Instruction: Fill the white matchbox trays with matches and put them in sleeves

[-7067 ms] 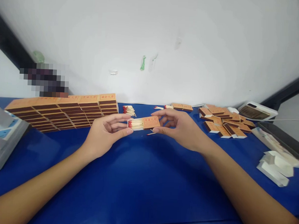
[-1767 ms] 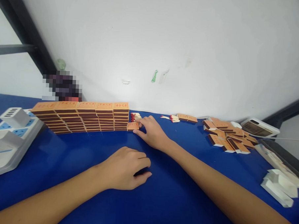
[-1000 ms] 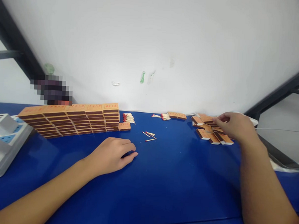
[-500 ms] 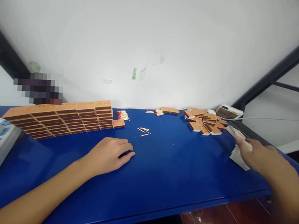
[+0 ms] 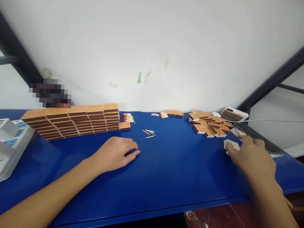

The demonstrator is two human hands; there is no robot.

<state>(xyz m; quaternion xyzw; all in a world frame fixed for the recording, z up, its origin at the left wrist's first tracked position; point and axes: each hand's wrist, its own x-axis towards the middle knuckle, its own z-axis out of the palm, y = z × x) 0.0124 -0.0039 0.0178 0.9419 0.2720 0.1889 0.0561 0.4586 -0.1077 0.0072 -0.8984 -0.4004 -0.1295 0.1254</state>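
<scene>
My left hand rests on the blue table, fingers loosely curled and thumb apart, with nothing in it. Just beyond it lie a few loose matches with red heads. At the right, my right hand grips a folded white paper low over the table; the palm hides part of it. A coloured packet shows by its fingertips. Close by is a loose heap of orange matchboxes.
A stacked wall of matchboxes stands at left, a match pile at its end. Another match pile lies near two matchboxes. A power strip sits far left. A phone and a white device lie right.
My right hand has moved left and slightly in toward the table's middle with the white paper, uncovering more of the phone. The left hand stays put; the view has shifted slightly.
</scene>
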